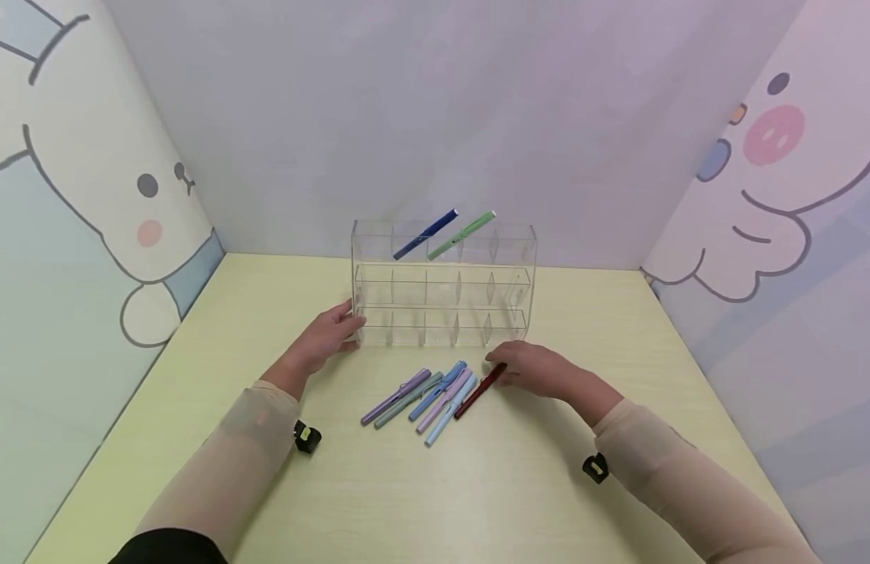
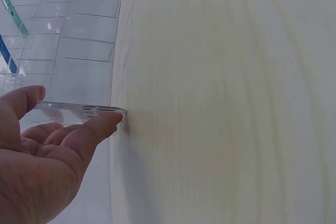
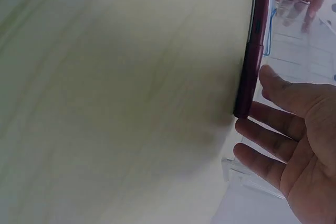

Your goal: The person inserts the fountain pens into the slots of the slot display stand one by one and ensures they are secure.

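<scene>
A clear acrylic pen stand (image 1: 442,317) with stepped compartments stands at the back of the table. My left hand (image 1: 329,337) grips its left side panel, thumb on one face and fingers on the other, as the left wrist view shows. A dark blue pen (image 1: 425,235) and a light green pen (image 1: 463,235) lean in the top row. My right hand (image 1: 536,368) is at the far end of a dark red pen (image 3: 252,59) lying on the table. Its fingers are extended and spread beside that end, with the thumb on the other side, not visibly pinching it.
Left of the dark red pen lie a purple pen (image 1: 395,397), a grey-green pen (image 1: 408,400), a blue pen (image 1: 437,392), a lilac pen (image 1: 444,401) and a light blue pen (image 1: 451,412), close together. Cartoon-printed walls (image 1: 420,102) enclose the table (image 1: 435,501).
</scene>
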Demonstrator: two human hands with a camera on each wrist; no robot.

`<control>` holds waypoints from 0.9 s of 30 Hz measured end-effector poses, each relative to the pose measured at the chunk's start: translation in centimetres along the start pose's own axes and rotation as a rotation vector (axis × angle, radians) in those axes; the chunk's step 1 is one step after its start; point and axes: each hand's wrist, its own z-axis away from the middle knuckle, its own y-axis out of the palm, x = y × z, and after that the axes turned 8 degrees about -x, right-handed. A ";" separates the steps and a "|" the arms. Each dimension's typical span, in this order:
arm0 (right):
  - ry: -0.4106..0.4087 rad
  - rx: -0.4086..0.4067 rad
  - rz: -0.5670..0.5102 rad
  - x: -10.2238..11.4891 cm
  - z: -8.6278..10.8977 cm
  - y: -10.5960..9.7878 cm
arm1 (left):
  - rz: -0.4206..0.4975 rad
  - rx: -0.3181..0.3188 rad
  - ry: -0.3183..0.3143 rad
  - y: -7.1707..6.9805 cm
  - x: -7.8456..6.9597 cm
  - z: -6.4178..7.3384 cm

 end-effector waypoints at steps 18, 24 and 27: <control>-0.151 -0.023 0.124 -0.7 0.0 0.5 | 0.023 0.005 -0.002 0.1 0.2 -0.2; -0.024 0.159 -0.051 -0.5 0.0 -1.7 | 0.017 0.002 0.005 0.1 0.1 0.0; 0.053 0.213 -0.177 -0.5 -0.1 -2.6 | 0.015 0.001 0.002 0.0 0.1 0.0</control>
